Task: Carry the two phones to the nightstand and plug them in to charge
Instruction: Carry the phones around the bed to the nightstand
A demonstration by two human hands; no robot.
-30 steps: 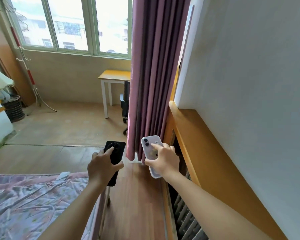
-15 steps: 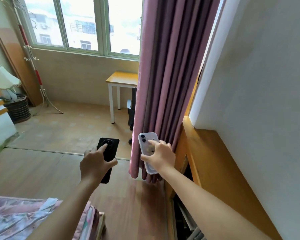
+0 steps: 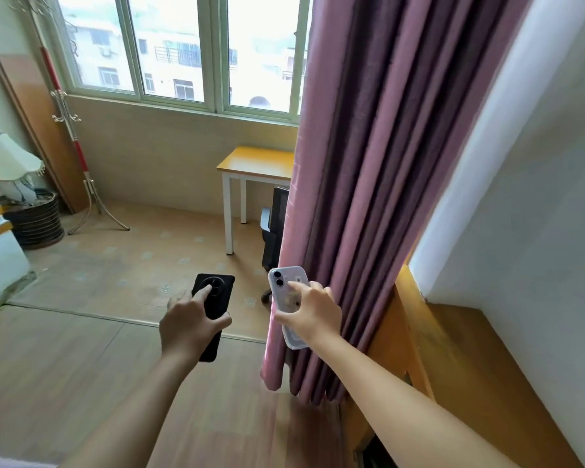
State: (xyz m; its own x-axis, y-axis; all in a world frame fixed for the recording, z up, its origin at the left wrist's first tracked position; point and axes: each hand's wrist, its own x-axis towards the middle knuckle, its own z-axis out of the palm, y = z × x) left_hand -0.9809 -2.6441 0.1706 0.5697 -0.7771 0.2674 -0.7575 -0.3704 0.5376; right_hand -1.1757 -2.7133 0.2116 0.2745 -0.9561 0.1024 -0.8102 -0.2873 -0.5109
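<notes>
So far only the carrying is under way: the left hand (image 3: 191,324) grips the black phone (image 3: 213,300) at about 7 o'clock from the desk (image 3: 255,163), the right hand (image 3: 313,314) clasps the pale phone (image 3: 289,298) beside the curtain (image 3: 368,197). No nightstand or charger shows, so setting down and plugging in both seem left.

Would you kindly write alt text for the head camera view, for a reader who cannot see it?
Left hand holds a black phone and right hand a white phone, both backs up, over a wooden floor. A mauve curtain hangs at right; window and small desk beyond.
</notes>
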